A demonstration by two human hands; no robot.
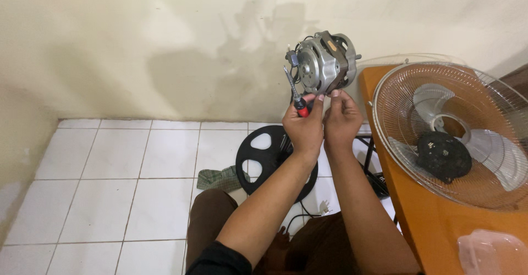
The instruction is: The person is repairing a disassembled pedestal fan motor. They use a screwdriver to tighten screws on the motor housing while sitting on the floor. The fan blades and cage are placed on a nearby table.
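Both my hands are raised in front of the wall, holding up a grey metal fan motor [324,63] with wires at its left side. My left hand [303,125] grips the motor's underside and also holds a screwdriver [294,94] with a red and black handle, its shaft pointing up beside the motor. My right hand [341,120] supports the motor from below with its fingertips.
An orange table [429,220] on the right carries a wire fan guard [456,132] with translucent blades and a black hub inside, and a clear plastic container [492,253] at its near corner. A round black fan base [264,159], a green cloth [217,179] and a power cord [313,209] lie on the white tile floor.
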